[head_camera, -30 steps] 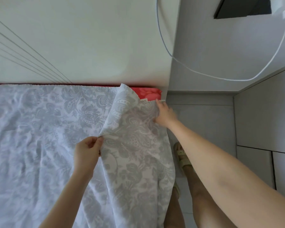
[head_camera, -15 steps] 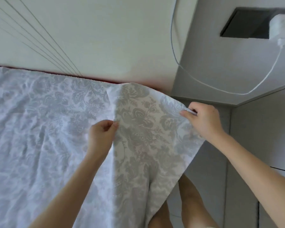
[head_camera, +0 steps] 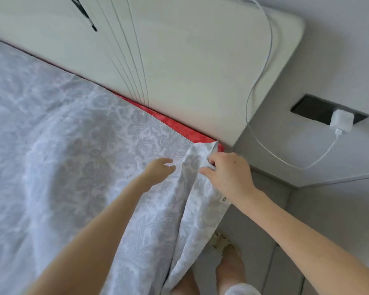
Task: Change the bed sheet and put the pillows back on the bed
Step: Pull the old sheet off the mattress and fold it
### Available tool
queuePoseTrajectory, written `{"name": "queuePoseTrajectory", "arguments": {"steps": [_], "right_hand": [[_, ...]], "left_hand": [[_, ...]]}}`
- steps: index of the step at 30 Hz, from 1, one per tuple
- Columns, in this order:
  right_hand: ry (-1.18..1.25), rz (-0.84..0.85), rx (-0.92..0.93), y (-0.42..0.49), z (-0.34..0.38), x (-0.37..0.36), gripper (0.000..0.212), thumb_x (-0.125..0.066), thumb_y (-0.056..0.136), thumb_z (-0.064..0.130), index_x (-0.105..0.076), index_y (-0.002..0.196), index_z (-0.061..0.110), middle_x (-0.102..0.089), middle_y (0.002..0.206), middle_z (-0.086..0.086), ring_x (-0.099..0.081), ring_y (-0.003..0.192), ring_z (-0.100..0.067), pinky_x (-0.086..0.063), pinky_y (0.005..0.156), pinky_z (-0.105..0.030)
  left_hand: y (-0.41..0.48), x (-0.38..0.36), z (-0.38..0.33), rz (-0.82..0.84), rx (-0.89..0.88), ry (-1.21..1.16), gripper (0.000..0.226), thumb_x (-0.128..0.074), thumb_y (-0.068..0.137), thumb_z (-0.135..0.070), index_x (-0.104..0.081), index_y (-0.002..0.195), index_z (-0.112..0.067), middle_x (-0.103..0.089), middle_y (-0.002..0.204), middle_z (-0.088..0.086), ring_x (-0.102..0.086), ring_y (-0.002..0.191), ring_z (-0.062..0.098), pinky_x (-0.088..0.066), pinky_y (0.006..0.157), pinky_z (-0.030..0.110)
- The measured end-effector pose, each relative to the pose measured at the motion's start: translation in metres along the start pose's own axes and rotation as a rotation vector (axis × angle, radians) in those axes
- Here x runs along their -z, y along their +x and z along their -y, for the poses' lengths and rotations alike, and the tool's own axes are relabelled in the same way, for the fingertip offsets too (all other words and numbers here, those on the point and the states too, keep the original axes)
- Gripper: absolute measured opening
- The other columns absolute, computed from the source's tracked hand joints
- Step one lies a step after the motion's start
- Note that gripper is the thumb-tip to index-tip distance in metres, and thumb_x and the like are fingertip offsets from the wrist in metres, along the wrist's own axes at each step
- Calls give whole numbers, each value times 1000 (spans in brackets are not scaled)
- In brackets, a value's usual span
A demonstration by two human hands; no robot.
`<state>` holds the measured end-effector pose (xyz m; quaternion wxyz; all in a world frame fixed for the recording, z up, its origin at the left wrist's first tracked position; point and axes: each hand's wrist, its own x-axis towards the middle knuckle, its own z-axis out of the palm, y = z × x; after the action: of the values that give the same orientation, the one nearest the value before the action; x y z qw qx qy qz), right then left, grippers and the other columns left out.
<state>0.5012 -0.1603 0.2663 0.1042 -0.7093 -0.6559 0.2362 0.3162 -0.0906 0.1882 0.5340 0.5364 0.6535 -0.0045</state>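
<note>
The right hand (head_camera: 228, 175) grips a bunched corner of the bed sheet (head_camera: 73, 167): the fingers are curled around the fabric, with the gathered corner standing up just beyond the knuckles. The left hand (head_camera: 158, 169) lies just to the left of the right hand, on the sheet surface, fingers loosely extended. The view is blurred here, so it cannot be told whether this hand pinches any fabric.

The grey-and-white patterned sheet spreads over the bed to the left of both hands. Below the right wrist it hangs over the bed edge in long folds. A small label (head_camera: 223, 199) shows on the hanging edge, directly under the right wrist.

A strip of red mattress (head_camera: 179, 128) is exposed just beyond both hands, between the sheet edge and the pale headboard (head_camera: 179, 60).

Far to the right of the right hand and beyond it, a white charger (head_camera: 341, 121) sits in a dark wall socket (head_camera: 307, 107). Its cable (head_camera: 264, 81) loops across the headboard.

A sandalled foot (head_camera: 222, 241) stands on the floor below the right forearm.
</note>
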Motion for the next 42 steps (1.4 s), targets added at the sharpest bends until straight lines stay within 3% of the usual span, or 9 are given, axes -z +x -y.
{"name": "queuePoseTrajectory", "arguments": {"steps": [5, 7, 10, 15, 20, 23, 28, 34, 42], "right_hand": [[215, 418, 252, -3, 58, -43, 40, -66, 81, 17, -36, 55, 17, -37, 55, 2, -34, 51, -13, -28, 51, -30], [163, 658, 320, -6, 71, -63, 7, -66, 81, 17, -66, 88, 15, -64, 88, -2, -58, 73, -17, -47, 64, -32], [-50, 835, 318, -6, 76, -83, 47, -61, 86, 25, -53, 130, 13, -59, 128, -2, -68, 74, -17, -52, 71, -31], [-297, 789, 436, -7, 94, -104, 33, -54, 88, 21, -64, 110, -1, -69, 101, -19, -66, 93, -34, -36, 55, -28], [-436, 808, 674, -46, 162, -128, 36, -53, 92, 24, -62, 116, -1, -64, 114, -20, -65, 98, -33, -52, 84, -42], [-481, 835, 853, -96, 212, -156, 34, -52, 93, 25, -64, 112, -1, -68, 105, -20, -67, 91, -32, -54, 78, -39], [-528, 931, 1100, -227, 293, -205, 29, -53, 94, 31, -64, 110, 8, -70, 99, -11, -67, 90, -26, -54, 79, -34], [-530, 1034, 1274, -419, 358, -272, 34, -52, 93, 27, -65, 107, 0, -70, 98, -19, -68, 88, -31, -44, 60, -27], [-583, 1076, 1488, -634, 422, -338, 27, -48, 96, 30, -65, 102, 10, -70, 92, -6, -67, 80, -22, -52, 67, -28]], "left_hand": [[-47, 34, 65, -230, 172, -215, 31, -53, 95, -26, -57, 123, -14, -58, 109, 6, -58, 94, 22, -51, 81, 35], [-74, 41, 95, -324, 254, -315, 27, -54, 94, -25, -59, 117, -12, -59, 105, 7, -59, 90, 21, -51, 76, 34], [-121, 42, 139, -461, 356, -435, 29, -55, 94, -24, -59, 118, -8, -59, 103, 8, -58, 85, 21, -49, 73, 33], [-203, 14, 191, -637, 478, -653, 18, -51, 96, -24, -57, 108, -13, -60, 105, 10, -59, 88, 22, -50, 82, 37], [-288, -34, 246, -797, 582, -857, 14, -51, 97, -24, -56, 105, -14, -59, 104, 10, -56, 85, 21, -48, 75, 32], [-346, -66, 285, -927, 637, -960, 15, -51, 97, -24, -56, 107, -15, -59, 106, 10, -57, 87, 21, -48, 71, 30], [-460, -134, 358, -1101, 717, -1135, 24, -51, 96, -24, -56, 118, -13, -57, 112, 10, -58, 88, 20, -49, 70, 31], [-615, -238, 452, -1342, 866, -1252, 12, -51, 95, -18, -58, 103, -14, -61, 101, 8, -58, 82, 20, -49, 71, 30], [-768, -341, 564, -1621, 1095, -1420, 11, -48, 95, -13, -59, 92, -12, -61, 84, 9, -54, 72, 22, -48, 67, 30]]}}
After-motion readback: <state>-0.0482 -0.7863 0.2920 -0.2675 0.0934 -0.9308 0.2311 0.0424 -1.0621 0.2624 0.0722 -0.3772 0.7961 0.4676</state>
